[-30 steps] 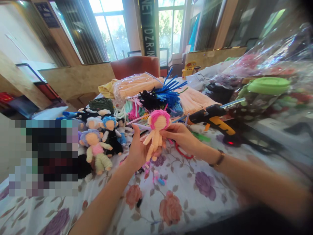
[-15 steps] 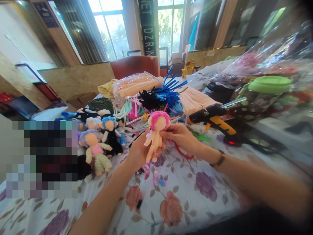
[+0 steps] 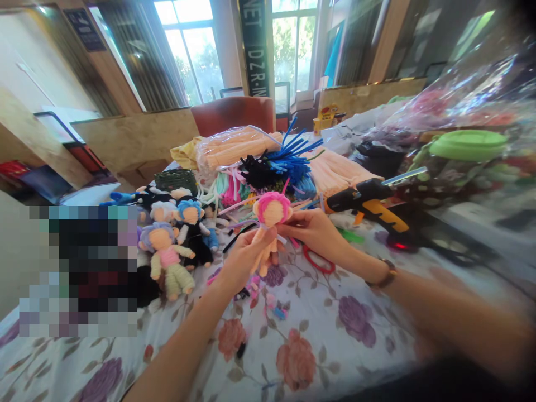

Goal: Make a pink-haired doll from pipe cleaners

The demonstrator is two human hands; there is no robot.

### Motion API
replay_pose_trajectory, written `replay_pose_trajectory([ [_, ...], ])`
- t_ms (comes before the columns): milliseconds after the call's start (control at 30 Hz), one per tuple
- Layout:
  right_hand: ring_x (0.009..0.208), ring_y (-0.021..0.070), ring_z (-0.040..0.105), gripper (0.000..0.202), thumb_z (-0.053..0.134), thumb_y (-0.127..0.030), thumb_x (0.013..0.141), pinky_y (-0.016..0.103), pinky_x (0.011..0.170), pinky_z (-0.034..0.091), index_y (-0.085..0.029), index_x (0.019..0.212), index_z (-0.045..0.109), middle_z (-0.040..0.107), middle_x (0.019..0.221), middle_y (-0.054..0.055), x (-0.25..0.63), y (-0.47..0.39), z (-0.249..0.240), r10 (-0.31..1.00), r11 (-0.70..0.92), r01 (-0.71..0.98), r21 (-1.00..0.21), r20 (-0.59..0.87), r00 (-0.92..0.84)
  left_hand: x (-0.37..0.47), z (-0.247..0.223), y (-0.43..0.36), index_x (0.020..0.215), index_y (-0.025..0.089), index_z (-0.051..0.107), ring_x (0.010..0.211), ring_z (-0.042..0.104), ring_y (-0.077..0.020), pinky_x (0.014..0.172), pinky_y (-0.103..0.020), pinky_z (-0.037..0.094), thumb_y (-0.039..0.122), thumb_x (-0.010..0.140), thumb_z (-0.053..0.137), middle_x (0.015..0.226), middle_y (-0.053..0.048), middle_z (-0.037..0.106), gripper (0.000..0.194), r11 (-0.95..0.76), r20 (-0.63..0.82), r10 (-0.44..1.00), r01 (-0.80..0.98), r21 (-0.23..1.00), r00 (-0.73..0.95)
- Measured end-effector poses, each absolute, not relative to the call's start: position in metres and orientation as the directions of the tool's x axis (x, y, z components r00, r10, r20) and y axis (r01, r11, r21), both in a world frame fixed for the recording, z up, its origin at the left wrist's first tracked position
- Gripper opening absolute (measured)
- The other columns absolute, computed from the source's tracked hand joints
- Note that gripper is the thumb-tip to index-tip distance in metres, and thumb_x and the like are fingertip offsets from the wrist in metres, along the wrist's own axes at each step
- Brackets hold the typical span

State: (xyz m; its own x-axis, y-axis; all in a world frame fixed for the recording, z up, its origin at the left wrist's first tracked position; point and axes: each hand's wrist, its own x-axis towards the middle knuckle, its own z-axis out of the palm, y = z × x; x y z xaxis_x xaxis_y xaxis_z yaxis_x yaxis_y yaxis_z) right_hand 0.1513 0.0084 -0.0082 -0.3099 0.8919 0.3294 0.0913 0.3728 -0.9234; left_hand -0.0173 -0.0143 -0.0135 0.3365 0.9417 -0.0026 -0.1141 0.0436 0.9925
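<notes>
A small doll (image 3: pixel 273 215) of fuzzy pipe cleaner, with bright pink hair and a peach body, is held upright above the table. My left hand (image 3: pixel 247 251) wraps round its body, thumb across the chest. At the doll's neck and shoulder my right hand (image 3: pixel 307 226) is closed in a pinch. A short pale lilac strip (image 3: pixel 281 239) shows by the doll's chest, below my right fingertips; how it is attached is hidden. Pink and blue scraps (image 3: pixel 278 312) lie on the cloth below. Beyond my right hand rests a black and orange glue gun (image 3: pixel 368 204), its red light on.
Finished dolls (image 3: pixel 167 257) crowd the left side. Behind the hands are bundles of blue pipe cleaners (image 3: pixel 293 162) and peach ones (image 3: pixel 238 148). Red-handled scissors (image 3: pixel 318 261) lie under my right wrist. A green-lidded container (image 3: pixel 467 146) and clear plastic wrap stand at right. The floral tablecloth (image 3: pixel 201 357) spans the front.
My left thumb has moved from behind the doll to across its chest. The pale lilac strip now shows by the chest. My right hand stays pinched at the neck and shoulder.
</notes>
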Motion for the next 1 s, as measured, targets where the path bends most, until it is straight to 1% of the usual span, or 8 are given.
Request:
replay_pose_trajectory([
  [100,0.073,0.0174,0.059,0.026,0.07,-0.041,0.071,0.031,0.069,0.046,-0.016,0.079,0.07,0.068,0.081,0.003,0.153,0.012,-0.01,0.881,0.366,0.057,-0.929,0.327,-0.342,-0.017,-0.013,-0.015,0.063,0.014,0.059,0.037,0.042,-0.0061,0.035,-0.018,0.026,0.054,0.073,0.064,0.046,0.001,0.052,0.042,-0.013,0.02,0.957,-0.025,1.0,0.29],
  [167,0.075,0.0177,0.06,0.025,0.07,-0.041,0.072,0.032,0.071,0.048,-0.018,0.08,0.068,0.068,0.083,0.003,0.153,0.013,-0.012,0.875,0.371,0.054,-0.927,0.33,-0.354,-0.016,-0.014,-0.015,0.062,0.014,0.059,0.035,0.039,-0.0057,0.034,-0.018,0.024,0.054,0.075,0.062,0.045,0.001,0.051,0.042,-0.044,0.039,0.964,0.015,0.999,0.262],
  [367,0.072,0.0148,0.059,0.025,0.072,-0.037,0.072,0.028,0.066,0.047,-0.019,0.081,0.058,0.063,0.08,0.002,0.153,0.01,-0.008,0.879,0.388,0.041,-0.921,0.357,-0.315,-0.016,-0.014,-0.014,0.061,0.014,0.059,0.037,0.043,-0.0064,0.035,-0.019,0.027,0.05,0.076,0.063,0.05,0.0,0.055,0.039,-0.095,0.101,0.977,-0.038,0.995,0.189],
  [533,0.081,0.0164,0.058,0.021,0.061,-0.038,0.082,0.029,0.074,0.045,-0.018,0.077,0.067,0.066,0.084,0.004,0.151,0.001,0.0,0.813,0.491,0.107,-0.865,0.411,-0.412,-0.017,-0.016,-0.013,0.062,0.014,0.06,0.039,0.045,-0.0071,0.038,-0.02,0.031,0.05,0.075,0.064,0.052,-0.001,0.056,0.038,-0.084,0.092,0.98,-0.053,0.995,0.174],
  [700,0.084,0.017,0.056,0.023,0.061,-0.032,0.083,0.029,0.076,0.042,-0.019,0.065,0.068,0.064,0.081,0.004,0.145,-0.003,-0.002,0.79,0.585,0.203,-0.785,0.494,-0.364,-0.017,-0.019,-0.014,0.067,0.016,0.059,0.042,0.049,-0.0091,0.039,-0.02,0.033,0.049,0.078,0.061,0.052,0.001,0.054,0.034,-0.133,0.13,0.972,0.004,0.991,0.194],
  [767,0.083,0.0171,0.056,0.026,0.06,-0.033,0.083,0.03,0.077,0.042,-0.02,0.061,0.066,0.064,0.08,0.004,0.143,-0.003,-0.004,0.798,0.575,0.184,-0.797,0.496,-0.342,-0.016,-0.017,-0.015,0.069,0.016,0.058,0.041,0.048,-0.0088,0.038,-0.02,0.031,0.053,0.08,0.057,0.052,0.001,0.055,0.038,-0.149,0.14,0.968,0.032,0.988,0.207],
  [867,0.083,0.0177,0.056,0.031,0.059,-0.038,0.083,0.031,0.079,0.041,-0.019,0.059,0.063,0.064,0.08,0.005,0.142,-0.003,-0.005,0.825,0.537,0.14,-0.832,0.482,-0.296,-0.014,-0.014,-0.018,0.068,0.016,0.057,0.04,0.045,-0.008,0.037,-0.021,0.029,0.061,0.081,0.048,0.053,-0.001,0.055,0.048,-0.14,0.136,0.961,-0.004,0.99,0.24],
  [1000,0.073,0.016,0.055,0.035,0.058,-0.046,0.082,0.029,0.072,0.041,-0.018,0.061,0.062,0.063,0.077,0.004,0.14,-0.005,-0.006,0.89,0.392,0.044,-0.919,0.367,-0.269,-0.011,-0.012,-0.02,0.07,0.015,0.058,0.041,0.044,-0.0083,0.038,-0.021,0.029,0.061,0.083,0.044,0.053,-0.001,0.054,0.049,-0.091,0.113,0.961,-0.096,0.991,0.252],
])
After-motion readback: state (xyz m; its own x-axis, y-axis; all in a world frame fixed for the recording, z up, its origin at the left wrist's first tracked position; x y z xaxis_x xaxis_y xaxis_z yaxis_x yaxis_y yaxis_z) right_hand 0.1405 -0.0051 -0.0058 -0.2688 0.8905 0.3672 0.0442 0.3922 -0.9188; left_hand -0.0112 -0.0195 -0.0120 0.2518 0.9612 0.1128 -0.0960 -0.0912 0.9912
